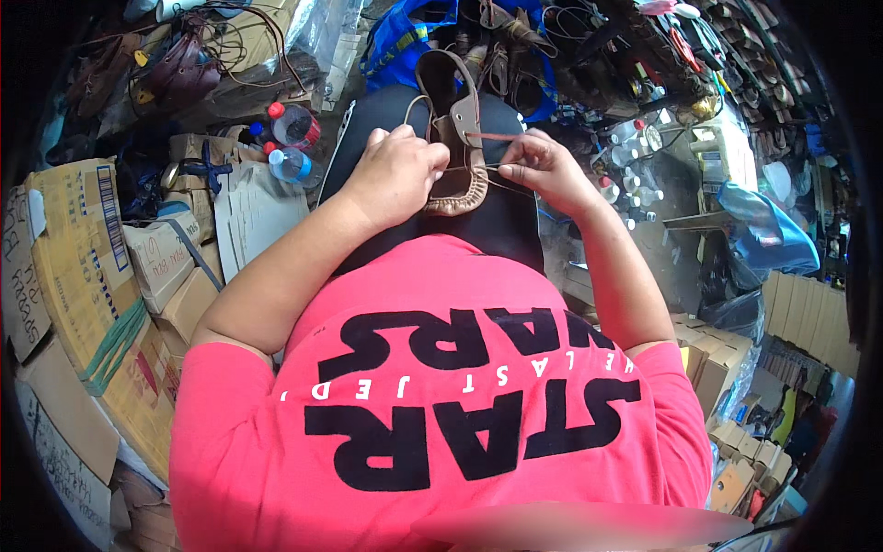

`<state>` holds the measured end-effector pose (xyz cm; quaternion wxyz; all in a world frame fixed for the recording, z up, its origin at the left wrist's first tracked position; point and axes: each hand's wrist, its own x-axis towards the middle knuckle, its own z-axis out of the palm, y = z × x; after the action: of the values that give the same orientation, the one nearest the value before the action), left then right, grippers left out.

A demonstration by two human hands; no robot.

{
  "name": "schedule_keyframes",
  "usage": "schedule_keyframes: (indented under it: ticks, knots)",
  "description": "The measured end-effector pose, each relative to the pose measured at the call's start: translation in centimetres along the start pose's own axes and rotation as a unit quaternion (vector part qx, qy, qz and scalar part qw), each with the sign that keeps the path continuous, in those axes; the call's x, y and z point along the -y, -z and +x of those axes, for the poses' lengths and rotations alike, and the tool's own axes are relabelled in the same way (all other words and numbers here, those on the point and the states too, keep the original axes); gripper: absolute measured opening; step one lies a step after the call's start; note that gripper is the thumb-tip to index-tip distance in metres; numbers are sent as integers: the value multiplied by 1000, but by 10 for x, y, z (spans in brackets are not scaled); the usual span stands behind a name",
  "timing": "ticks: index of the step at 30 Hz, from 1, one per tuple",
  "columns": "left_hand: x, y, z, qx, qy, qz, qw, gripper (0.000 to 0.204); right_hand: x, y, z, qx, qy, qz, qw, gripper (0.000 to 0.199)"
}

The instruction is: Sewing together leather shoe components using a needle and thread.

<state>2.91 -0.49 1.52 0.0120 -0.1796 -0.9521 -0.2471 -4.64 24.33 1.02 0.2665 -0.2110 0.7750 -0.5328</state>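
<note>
The head view shows a brown shoe upper (466,120) resting on the lap (377,120), about midway between its left and right edges, its gathered, rounded end toward the body. The left hand (395,170) is curled, its fingertips pressed together at the upper's left side; they seem to grip the thread (488,166), though the fingers hide the grip itself. A tan cord loop (414,103) rises beside its knuckles. The right hand (550,173), just off the upper's right side, pinches the thread between thumb and forefinger, and loose ends trail below. A thin reddish strip (492,137) runs from the upper to its fingers. Beyond the lap's far edge sits a blue bag (395,41); bottles (294,127) stand off its left edge, more bottles (635,189) off its right.
</note>
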Motion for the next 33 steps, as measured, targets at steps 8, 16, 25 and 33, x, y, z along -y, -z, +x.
schedule_keyframes:
  ticks: [8,16,25,33]
  knots:
    - [-2,-15,16,74,12,-35,997,11,19,24,-23,-29,43,-84,995,12]
    - [-1,-25,18,13,-25,-48,998,9,18,34,12,-186,112,-271,938,15]
    - [0,-14,8,22,-44,19,999,10,46,-5,15,85,221,-575,783,10]
    - [44,44,-63,-84,46,-41,995,7,-21,80,-29,-129,-103,-69,984,16]
